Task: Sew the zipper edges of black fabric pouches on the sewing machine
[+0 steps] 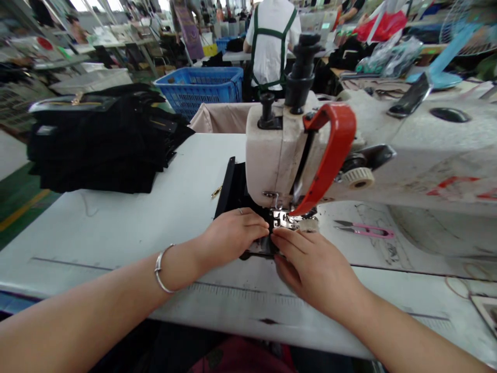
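A black fabric piece [234, 190] lies on the white sewing table, its front part under the presser foot [282, 219] of a sewing machine [267, 155]. On the left of the foot, my left hand [236, 233] presses the fabric with its fingers together and closed on it. My right hand [310, 259] is closed at the fabric's right edge, just in front of the foot, fingertips on top and thumb tucked lower. Both sets of fingertips nearly meet. What lies under them is partly hidden. A small gold-coloured zipper pull [216, 191] rests beside the fabric.
Pink thread snips [365, 229] lie right of the needle area. A stack of black fabric pieces [97, 140] stands at the table's left. Behind it are a blue crate [200, 88] and a cloth-lined bin [225, 116]. A person in white [272, 41] is farther back.
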Demonstrator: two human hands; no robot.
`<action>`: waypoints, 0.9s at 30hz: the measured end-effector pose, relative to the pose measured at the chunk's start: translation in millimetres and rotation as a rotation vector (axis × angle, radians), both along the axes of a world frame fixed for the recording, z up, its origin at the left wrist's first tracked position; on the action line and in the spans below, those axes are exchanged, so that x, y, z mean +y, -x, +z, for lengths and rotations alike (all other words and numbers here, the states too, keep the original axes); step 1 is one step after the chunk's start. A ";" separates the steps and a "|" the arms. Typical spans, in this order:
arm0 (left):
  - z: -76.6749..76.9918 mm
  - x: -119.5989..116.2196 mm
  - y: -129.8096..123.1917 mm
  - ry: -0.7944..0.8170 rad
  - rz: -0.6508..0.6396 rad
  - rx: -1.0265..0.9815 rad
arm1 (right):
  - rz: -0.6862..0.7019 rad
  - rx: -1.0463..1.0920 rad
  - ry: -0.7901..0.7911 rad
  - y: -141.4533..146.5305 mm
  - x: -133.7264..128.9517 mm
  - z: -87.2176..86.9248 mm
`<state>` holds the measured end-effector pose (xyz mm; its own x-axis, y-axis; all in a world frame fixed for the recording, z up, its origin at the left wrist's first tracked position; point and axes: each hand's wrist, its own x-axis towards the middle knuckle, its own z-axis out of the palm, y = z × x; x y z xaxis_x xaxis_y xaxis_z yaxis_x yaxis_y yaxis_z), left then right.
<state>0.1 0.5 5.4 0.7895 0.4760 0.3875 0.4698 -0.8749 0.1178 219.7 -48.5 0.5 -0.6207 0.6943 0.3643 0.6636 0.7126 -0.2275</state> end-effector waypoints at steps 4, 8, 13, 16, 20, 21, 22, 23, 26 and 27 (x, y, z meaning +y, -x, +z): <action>-1.8 10.3 -2.1 -0.004 0.060 -0.012 | -0.010 0.012 -0.006 -0.7 -1.1 -4.9; -5.1 21.3 -3.8 -0.004 0.083 0.000 | -0.007 0.010 0.031 -1.4 -2.0 -8.6; -7.1 28.6 -4.0 -0.031 0.125 0.045 | -0.025 0.012 0.052 -0.1 0.2 -8.2; -7.9 28.5 -3.1 -0.022 0.146 0.043 | -0.022 0.021 0.067 0.7 1.8 -7.0; -7.8 27.0 -3.2 -0.012 0.151 0.029 | -0.014 0.025 0.097 0.6 3.0 -6.1; -7.1 26.1 -3.8 -0.012 0.158 0.022 | -0.012 0.026 0.101 0.5 3.2 -6.1; -6.0 24.8 -4.8 -0.012 0.166 0.018 | -0.012 0.028 0.102 0.4 3.4 -6.2; -4.6 23.1 -6.0 -0.015 0.173 0.016 | -0.010 0.031 0.103 0.4 3.6 -6.4; 0.2 15.3 -11.1 -0.017 0.189 0.028 | -0.008 0.036 0.115 0.3 4.1 -7.3; 1.6 12.4 -13.1 -0.010 0.197 0.036 | -0.006 0.035 0.122 0.3 4.3 -7.6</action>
<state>13.2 12.9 7.0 0.6951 0.6187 0.3661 0.6355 -0.7669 0.0893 219.4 -44.3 -7.1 -0.6051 0.7381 0.2984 0.6578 0.6746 -0.3350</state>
